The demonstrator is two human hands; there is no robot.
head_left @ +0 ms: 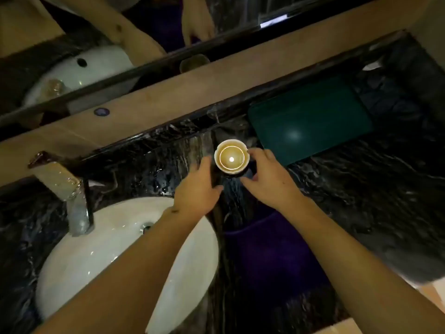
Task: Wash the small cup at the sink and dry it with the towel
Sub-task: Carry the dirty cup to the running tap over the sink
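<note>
1. Neither hand has closed on anything. The left hand (196, 189) is spread flat and loose just left of the small cup (231, 159), fingers apart and not touching it. The right hand (266, 175) is curled partway round the cup's right side, its fingertips (250, 153) at or just off the rim; whether they actually touch cannot be told, and it looks like a hand about to take hold or just letting go.
2. At the far left, the faucet (72, 196) stands on the back edge of the counter with its spout leaning over the basin. No running water is clearly visible.
3. Below it, the white oval sink (101, 256) is set into the dark marbled counter (361, 201). The left forearm crosses over the basin's right rim, which puts that hand between sink and cup, a sensible spot for carrying the cup across to the water.
4. Near the middle, the small cup stands upright on the counter, mouth up, well clear of the basin and to its right. A bright spot glints from its inside; whether that is liquid or a wet bottom cannot be told.
5. To the right and a little behind the cup lies a dark green folded cloth (310, 119), probably the towel, flat on the counter and close to the right hand, presumably kept within reach for drying.
6. Judging by this layout, the cup is not at the sink and the towel lies untouched.
</note>
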